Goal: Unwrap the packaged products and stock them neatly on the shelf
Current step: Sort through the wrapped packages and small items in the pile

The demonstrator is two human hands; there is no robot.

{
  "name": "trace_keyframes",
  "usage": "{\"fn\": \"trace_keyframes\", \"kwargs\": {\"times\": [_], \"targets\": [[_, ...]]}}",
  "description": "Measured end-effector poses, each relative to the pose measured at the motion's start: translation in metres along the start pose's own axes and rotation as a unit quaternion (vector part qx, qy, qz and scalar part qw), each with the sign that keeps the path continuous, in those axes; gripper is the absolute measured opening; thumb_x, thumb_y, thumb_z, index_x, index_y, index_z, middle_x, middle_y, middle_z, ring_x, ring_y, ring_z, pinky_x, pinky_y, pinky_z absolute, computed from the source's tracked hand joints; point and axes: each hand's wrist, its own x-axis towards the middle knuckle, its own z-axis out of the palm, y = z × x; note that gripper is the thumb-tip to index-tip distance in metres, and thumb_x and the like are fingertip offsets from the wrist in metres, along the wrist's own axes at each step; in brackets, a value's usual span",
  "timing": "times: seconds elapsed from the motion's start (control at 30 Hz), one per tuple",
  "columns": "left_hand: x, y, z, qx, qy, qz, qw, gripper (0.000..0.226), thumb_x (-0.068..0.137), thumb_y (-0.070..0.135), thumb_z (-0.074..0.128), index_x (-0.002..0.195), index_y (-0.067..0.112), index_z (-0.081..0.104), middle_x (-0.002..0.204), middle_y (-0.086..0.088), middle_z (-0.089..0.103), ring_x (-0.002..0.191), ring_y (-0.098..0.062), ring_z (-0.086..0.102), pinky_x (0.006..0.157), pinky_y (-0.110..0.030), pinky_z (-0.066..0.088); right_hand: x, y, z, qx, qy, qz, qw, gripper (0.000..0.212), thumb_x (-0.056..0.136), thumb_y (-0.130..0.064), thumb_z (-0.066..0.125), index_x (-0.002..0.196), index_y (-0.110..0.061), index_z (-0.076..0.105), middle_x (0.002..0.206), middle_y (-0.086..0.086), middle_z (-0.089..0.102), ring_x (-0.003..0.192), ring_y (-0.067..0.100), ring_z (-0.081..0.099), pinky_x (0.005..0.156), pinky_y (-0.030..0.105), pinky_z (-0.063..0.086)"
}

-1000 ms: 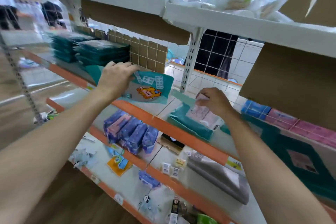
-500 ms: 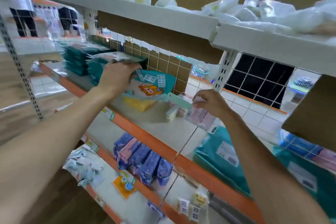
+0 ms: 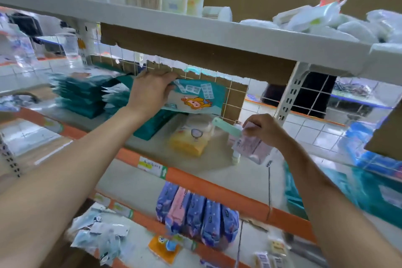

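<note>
Teal stack point(image 3: 87, 95) is shelved already, left hand point(image 3: 152, 91) grips one more pack point(image 3: 195, 98), right hand point(image 3: 265, 130) pinches a pink packet point(image 3: 250, 147), both unplaced, so halfway-ish I'd guess.

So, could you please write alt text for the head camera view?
A person's left hand holds a teal cartoon packet above the shelf, while the right hand grips a small pink packet. A yellow pack lies on the shelf between them.
</note>
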Motion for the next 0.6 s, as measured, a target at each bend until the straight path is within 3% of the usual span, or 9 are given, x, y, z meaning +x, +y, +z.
{"fn": "trace_keyframes", "kwargs": {"times": [0.2,0.43,0.6], "targets": [[0.006,-0.027,0.011,-0.058,-0.008,0.008,0.998,0.027,0.086,0.007,0.059,0.112,0.009,0.065,0.103,-0.013,0.068,0.093,-0.036,0.062,0.087,-0.047,0.043,-0.012,-0.012,0.019,0.013,0.041,0.092,0.995,0.014,0.076,-0.002,0.071,0.080,-0.015,0.068,0.079,0.013,0.067,0.072,0.019,0.057,0.068,0.031,0.045],[0.027,-0.027,0.036,-0.107,0.012,0.029,0.994,0.026,0.087,0.011,0.058,0.111,0.008,0.065,0.099,-0.012,0.068,0.090,-0.034,0.062,0.080,-0.043,0.046,-0.003,0.009,0.023,0.032,0.096,0.213,0.972,0.011,0.083,-0.006,0.068,0.093,-0.002,0.070,0.073,0.009,0.064,0.064,0.024,0.061,0.067,0.039,0.056],[0.045,-0.024,0.059,-0.120,0.013,0.053,0.991,0.024,0.088,0.012,0.055,0.109,0.008,0.066,0.098,-0.014,0.068,0.087,-0.034,0.063,0.076,-0.044,0.049,0.023,0.029,0.030,0.114,0.088,0.347,0.927,0.013,0.092,-0.017,0.060,0.096,-0.005,0.064,0.083,0.011,0.062,0.060,0.015,0.056,0.048,0.022,0.043]]}}
